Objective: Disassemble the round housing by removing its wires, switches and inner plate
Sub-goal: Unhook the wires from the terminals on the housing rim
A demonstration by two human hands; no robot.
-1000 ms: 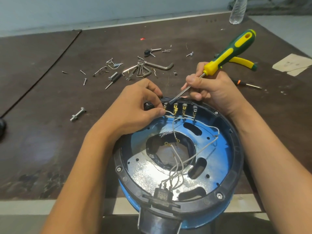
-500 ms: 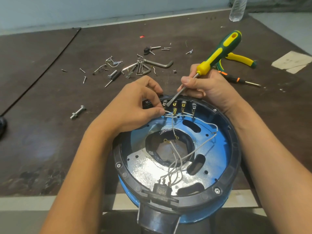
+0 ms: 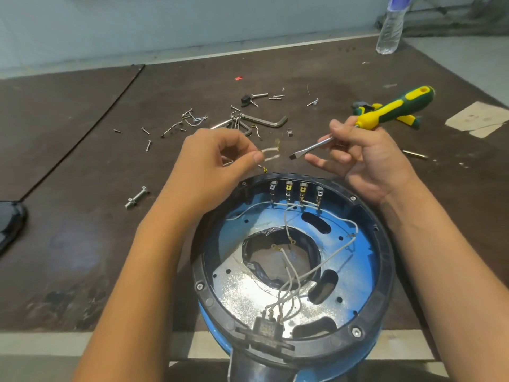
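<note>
White wire piece (image 3: 271, 154) sits pinched in the left hand (image 3: 217, 164), the right hand (image 3: 369, 161) grips the screwdriver (image 3: 391, 110); other wires (image 3: 300, 274), switches (image 3: 268, 329) and inner plate (image 3: 248, 288) are not yet out of the housing (image 3: 385, 260).

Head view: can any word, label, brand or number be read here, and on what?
No text is readable.
Switch: yellowish print, too blurred to read.
Bottle: blue label, cut off by the top edge, unreadable.
Paper scrap: faint marks, not legible.
</note>
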